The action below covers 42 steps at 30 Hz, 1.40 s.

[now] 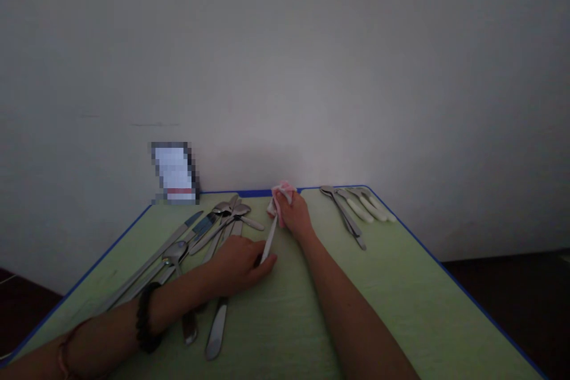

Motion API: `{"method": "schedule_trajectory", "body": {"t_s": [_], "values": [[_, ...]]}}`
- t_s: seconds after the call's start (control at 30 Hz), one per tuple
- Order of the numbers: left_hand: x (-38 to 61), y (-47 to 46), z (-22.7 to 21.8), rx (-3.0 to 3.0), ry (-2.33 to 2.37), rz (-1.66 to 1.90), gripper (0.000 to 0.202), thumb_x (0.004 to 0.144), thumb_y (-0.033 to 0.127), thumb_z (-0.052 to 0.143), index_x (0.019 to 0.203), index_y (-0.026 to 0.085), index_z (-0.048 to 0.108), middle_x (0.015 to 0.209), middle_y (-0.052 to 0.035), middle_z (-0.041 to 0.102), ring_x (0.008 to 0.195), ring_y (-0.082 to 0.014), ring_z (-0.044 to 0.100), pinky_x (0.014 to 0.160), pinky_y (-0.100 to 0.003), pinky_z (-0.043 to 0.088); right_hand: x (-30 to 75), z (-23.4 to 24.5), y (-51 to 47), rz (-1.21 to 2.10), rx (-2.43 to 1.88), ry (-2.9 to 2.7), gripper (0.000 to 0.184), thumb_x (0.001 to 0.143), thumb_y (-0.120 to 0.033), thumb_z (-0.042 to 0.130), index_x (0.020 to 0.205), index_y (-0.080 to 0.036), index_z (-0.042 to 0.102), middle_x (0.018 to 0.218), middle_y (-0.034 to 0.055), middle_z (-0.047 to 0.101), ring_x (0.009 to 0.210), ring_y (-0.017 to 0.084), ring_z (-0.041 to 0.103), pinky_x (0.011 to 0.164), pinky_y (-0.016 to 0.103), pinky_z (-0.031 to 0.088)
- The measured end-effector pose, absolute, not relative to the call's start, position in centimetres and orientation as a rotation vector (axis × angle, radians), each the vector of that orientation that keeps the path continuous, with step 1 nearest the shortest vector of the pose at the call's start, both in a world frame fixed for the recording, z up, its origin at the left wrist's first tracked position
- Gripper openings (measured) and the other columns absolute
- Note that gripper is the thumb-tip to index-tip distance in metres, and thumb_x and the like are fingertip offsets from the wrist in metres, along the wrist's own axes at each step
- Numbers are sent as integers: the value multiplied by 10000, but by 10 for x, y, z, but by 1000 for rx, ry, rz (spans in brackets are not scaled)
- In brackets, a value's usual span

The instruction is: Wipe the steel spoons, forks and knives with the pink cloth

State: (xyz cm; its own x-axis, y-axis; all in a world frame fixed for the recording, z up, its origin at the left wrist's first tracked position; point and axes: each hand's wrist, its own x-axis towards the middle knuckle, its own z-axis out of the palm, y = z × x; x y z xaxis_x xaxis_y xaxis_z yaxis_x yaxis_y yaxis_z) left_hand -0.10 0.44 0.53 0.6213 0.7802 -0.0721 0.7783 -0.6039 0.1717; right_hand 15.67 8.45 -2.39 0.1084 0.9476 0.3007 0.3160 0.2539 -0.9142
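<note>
Table (285, 332): pale green, blue-edged; clock centred on it, twelve at the wall.
Nearest handle (217, 329): metal, bare, at about eight o'clock, reaching out from under the left forearm.
Left pile (177, 249): knives and spoons crossing each other, nine to eleven o'clock; probably the portion left.
Left hand (240, 262): near the centre towards ten, thumb and fingers pinching a utensil.
Slim utensil (269, 240): between the hands, pointing to twelve, far end hidden in cloth; wiping seems under way.
Right hand (294, 214): towards twelve, fingers closed round the cloth.
Pink-white cloth (280, 199): bunched at twelve.
Right set (347, 221): metal pieces and white-handled cutlery (374, 209), two o'clock, more orderly; perhaps done, though cleanness cannot be told.
Screen (173, 169): propped upright, between ten and eleven, blurred.
</note>
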Motion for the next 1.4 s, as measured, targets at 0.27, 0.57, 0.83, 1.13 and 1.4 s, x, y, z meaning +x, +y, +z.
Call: {"method": "schedule_trajectory", "body": {"t_s": [0.27, 0.57, 0.83, 1.13, 1.4], "values": [[1, -2, 10, 2725, 1380, -88, 444, 951, 441, 331, 854, 150, 652, 761, -108, 721, 658, -234, 669, 634, -311, 436, 151, -22, 93, 606, -1371, -1564, 323, 903, -335, 514, 1162, -191, 642, 1255, 125, 654, 1183, 231, 602, 1016, 343, 411], [-3, 3, 0, 2801, 1432, -52, 407, 938, 389, 344, 843, 137, 650, 730, -128, 710, 655, -249, 678, 632, -333, 437, 148, -22, 104, 494, -1428, -1649, 340, 917, -362, 506, 1162, -169, 644, 1201, 158, 677, 1114, 271, 641, 970, 381, 443], [-3, 3, 2, 2799, 1432, -122, 392, 948, 360, 359, 881, 131, 669, 742, -120, 720, 688, -262, 698, 640, -335, 469, 153, -25, 115, 510, -1353, -1706, 289, 906, -377, 511, 1031, -203, 706, 1119, 127, 716, 1053, 268, 661, 954, 382, 450], [-2, 5, 3, 2741, 1458, -167, 386, 958, 334, 358, 906, 130, 682, 779, -115, 731, 722, -263, 711, 662, -339, 490, 155, -26, 127, 461, -1357, -1825, 323, 914, -385, 495, 1019, -176, 717, 1097, 139, 722, 1024, 264, 668, 935, 361, 447], [-1, 4, 5, 2710, 1489, -170, 371, 952, 340, 373, 910, 131, 677, 792, -116, 734, 735, -265, 713, 677, -343, 499, 153, -27, 127, 498, -1355, -1776, 305, 898, -397, 526, 1012, -198, 726, 1090, 135, 724, 1022, 271, 670, 941, 372, 446]]}}
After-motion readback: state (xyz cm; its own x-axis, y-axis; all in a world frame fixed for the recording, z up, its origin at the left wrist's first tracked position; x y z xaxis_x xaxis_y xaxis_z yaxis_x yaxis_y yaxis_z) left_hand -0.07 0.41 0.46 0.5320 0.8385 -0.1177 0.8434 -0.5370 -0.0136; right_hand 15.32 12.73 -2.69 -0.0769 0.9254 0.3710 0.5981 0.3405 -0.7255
